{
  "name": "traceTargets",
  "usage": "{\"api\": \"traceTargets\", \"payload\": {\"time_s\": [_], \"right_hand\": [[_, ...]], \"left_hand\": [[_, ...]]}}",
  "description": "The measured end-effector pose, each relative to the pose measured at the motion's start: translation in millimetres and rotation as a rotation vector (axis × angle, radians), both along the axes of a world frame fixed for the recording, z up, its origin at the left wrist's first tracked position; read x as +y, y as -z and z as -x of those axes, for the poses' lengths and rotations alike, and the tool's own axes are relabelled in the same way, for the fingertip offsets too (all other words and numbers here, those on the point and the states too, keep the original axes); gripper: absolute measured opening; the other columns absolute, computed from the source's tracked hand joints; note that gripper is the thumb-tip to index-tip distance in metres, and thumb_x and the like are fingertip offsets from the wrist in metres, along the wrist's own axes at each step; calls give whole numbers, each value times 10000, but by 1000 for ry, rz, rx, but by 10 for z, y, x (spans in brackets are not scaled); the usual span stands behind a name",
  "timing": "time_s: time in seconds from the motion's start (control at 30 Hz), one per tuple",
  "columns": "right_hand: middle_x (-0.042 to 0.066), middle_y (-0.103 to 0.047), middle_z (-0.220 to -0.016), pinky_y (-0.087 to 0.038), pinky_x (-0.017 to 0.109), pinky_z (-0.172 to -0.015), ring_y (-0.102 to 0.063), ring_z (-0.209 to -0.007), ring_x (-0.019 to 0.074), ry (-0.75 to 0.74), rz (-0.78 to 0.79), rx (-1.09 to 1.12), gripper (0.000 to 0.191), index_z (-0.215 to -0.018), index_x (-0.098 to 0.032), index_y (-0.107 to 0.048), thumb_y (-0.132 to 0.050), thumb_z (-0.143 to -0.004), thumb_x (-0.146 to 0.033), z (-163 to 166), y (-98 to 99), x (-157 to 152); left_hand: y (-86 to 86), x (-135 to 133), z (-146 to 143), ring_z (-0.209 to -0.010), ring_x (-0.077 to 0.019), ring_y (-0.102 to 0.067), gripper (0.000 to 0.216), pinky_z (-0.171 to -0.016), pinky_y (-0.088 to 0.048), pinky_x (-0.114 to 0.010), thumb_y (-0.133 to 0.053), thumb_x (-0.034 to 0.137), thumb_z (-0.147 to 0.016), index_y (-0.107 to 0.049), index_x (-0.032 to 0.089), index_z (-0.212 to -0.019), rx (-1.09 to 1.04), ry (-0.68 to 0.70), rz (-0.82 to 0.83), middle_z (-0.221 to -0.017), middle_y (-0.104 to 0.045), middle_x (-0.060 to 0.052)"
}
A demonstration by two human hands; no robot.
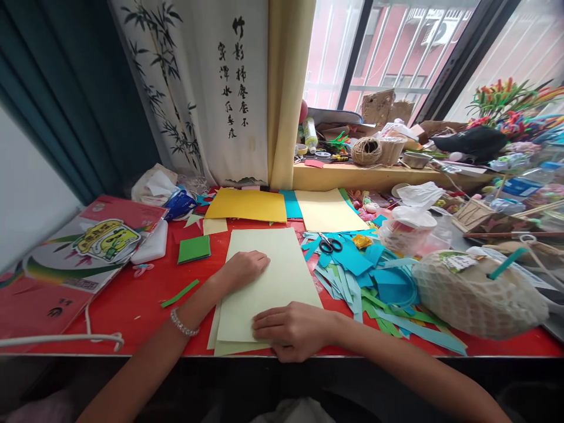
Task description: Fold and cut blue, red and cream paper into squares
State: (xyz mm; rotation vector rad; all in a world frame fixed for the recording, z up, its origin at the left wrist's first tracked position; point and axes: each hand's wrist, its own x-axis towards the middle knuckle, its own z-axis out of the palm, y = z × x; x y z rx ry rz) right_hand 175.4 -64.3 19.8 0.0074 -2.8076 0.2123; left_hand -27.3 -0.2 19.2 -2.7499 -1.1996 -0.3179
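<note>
Left hand (245,267) loosely curled, right hand (293,330) flat, fingers together, both pressing pale-green rectangular paper sheet (271,282) on red table (136,299).

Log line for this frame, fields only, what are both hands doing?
left hand: resting on pale green paper | right hand: pressing paper's near edge | scissors: lying among blue scraps | surface: red table

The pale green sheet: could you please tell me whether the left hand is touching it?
Touching. The head view shows the left hand resting on the pale green sheet with no gap; the right hand presses on its near edge.
</note>
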Motion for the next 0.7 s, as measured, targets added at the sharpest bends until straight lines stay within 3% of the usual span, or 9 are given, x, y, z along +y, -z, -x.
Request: {"api": "traceTargets", "payload": {"time_s": [0.17,0.33,0.43,0.5,0.6,0.7], "right_hand": [[93,-654,-989,-471,211,-606,-603,-939,137,26,-253,2,246,-1016,-127,-575,-380,-886,-204,33,-1,-64],[4,-550,-610,-312,239,-436,-533,-550,118,234,-410,-50,202,-731,-142,-528,-394,-880,-110,47,-45,-303],[1,-542,-610,-265,259,-420,-498,-513,125,449,-343,-7,160,-753,-143,-522,-417,-864,-95,16,23,-469],[1,-545,-613,-257,259,-426,-499,-520,128,598,-254,75,149,-766,-152,-517,-420,-866,-99,0,120,-545],[7,-578,-640,-316,245,-475,-542,-567,130,800,-82,281,173,-806,-160,-527,-385,-897,-122,18,272,-609],[20,-618,-675,-384,234,-532,-581,-599,125,931,94,472,221,-833,-160,-548,-348,-926,-172,54,316,-650]], "left_hand": [[-38,15,-11,-952,-203,-607,343,-757,-496,-313,-296,268,-939,-624,169,-947,-60,-49,93,-959,-677,-99],[-356,-120,118,-906,-162,-642,361,-772,-497,-254,-322,373,-931,-638,207,-988,-145,-35,257,-987,-703,-24],[-554,-398,278,-996,-156,-614,362,-868,-461,-252,-321,395,-929,-615,230,-1063,-439,-105,419,-1064,-683,-6],[-572,-596,393,-1026,-168,-601,325,-887,-455,-260,-386,415,-904,-635,251,-1033,-499,-103,555,-1081,-677,2],[-418,-773,539,-1126,-218,-549,373,-917,-447,-301,-538,460,-811,-600,290,-1137,-416,-149,703,-1212,-619,-7],[-237,-765,603,-1180,-259,-503,440,-937,-430,-338,-570,503,-771,-591,277,-1148,-436,-288,686,-1258,-586,-32]]}}
